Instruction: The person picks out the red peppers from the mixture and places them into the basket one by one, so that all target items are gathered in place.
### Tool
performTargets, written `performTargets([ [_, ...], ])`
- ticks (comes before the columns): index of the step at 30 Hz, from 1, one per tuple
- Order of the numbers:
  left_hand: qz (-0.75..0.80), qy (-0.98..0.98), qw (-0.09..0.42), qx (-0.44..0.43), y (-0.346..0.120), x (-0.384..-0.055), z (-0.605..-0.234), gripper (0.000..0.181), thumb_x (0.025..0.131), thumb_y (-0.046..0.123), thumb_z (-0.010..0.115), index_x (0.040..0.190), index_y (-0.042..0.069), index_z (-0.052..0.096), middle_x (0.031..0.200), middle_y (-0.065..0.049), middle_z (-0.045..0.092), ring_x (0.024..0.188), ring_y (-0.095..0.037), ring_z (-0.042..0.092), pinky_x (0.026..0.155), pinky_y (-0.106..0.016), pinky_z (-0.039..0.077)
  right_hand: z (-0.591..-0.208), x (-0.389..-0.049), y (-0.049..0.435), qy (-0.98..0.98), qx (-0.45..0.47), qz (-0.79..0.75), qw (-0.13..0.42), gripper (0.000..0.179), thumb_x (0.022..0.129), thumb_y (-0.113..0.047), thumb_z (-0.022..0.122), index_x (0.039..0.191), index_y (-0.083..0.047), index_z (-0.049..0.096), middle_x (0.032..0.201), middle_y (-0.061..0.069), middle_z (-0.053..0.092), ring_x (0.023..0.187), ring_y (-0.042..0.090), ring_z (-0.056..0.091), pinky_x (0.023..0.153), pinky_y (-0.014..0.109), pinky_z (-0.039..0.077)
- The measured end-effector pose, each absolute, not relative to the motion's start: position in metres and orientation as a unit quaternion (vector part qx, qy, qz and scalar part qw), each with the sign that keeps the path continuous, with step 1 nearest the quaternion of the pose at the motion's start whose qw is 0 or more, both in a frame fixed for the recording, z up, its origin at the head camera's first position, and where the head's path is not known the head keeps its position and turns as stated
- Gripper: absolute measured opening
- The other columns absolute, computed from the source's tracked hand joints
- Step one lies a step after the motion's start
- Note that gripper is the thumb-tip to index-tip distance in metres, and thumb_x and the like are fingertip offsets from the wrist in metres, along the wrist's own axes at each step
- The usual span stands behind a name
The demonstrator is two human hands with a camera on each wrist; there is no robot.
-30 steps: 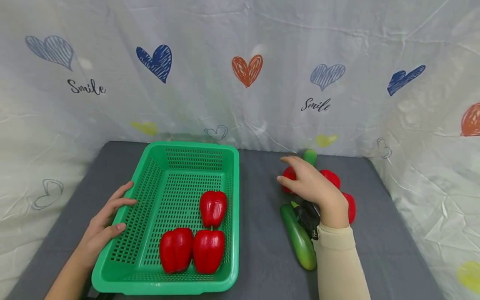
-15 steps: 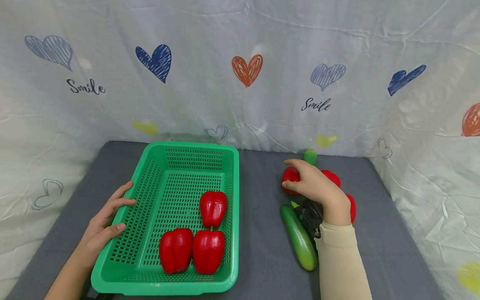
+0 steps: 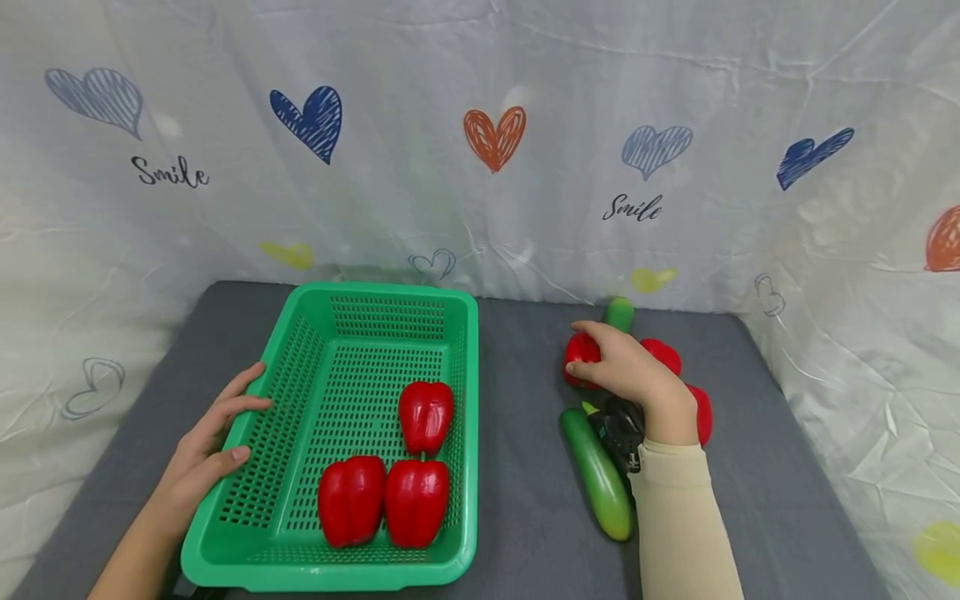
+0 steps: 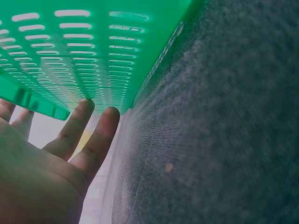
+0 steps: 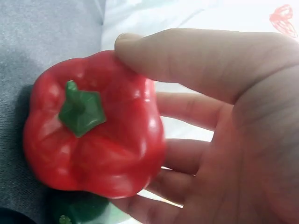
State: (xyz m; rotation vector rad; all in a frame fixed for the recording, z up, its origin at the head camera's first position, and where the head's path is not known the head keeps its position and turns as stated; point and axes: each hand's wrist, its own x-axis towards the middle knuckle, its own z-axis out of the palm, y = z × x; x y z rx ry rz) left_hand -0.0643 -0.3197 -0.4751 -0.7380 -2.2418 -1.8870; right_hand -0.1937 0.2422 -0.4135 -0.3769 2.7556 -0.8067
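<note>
A green plastic basket (image 3: pixel 471 433) holds three red bell peppers (image 3: pixel 417 502) in its near and right part. My left hand (image 3: pixel 202 454) rests against its left side, thumb and two fingertips over the rim. In the left wrist view, two straight fingers (image 4: pixel 96 135) reach toward the slotted outer wall. My right hand (image 3: pixel 630 371) holds another red bell pepper (image 5: pixel 98 126) at the right of the table. The thumb presses its upper side and the fingers go round behind it. Its green stem (image 5: pixel 83 112) faces the right wrist camera.
Two more red peppers (image 3: pixel 662 357) lie beyond the right wrist. A green cucumber-shaped vegetable (image 3: pixel 597 475) lies left of the forearm, and another green vegetable (image 3: pixel 619 314) stands out behind the right hand. White printed cloth (image 3: pixel 525 217) hangs along the back of the grey table (image 3: pixel 525 400).
My right hand has shifted slightly right and its thumb has come down over the front of the pepper. The left hand and basket stay where they were.
</note>
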Motion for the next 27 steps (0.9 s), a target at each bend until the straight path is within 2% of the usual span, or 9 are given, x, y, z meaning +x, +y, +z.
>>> performTargets([
  [27,-0.632,-0.731,0.065,-0.248,-0.3195,-0.0657,-0.477,0.051,0.094,-0.019,0.043,0.144,-0.016,0.051,0.179,-0.019,0.022,0.166,-0.021,0.015,0.12,-0.022,0.02,-0.4164,-0.1947,0.2441,0.949,-0.11,-0.27,0.124,0.073,0.099,-0.033,0.077,0.162,-0.008,0.05,0.149,0.015,0.062,0.126,0.036,0.06,0.104,0.059,0.052],
])
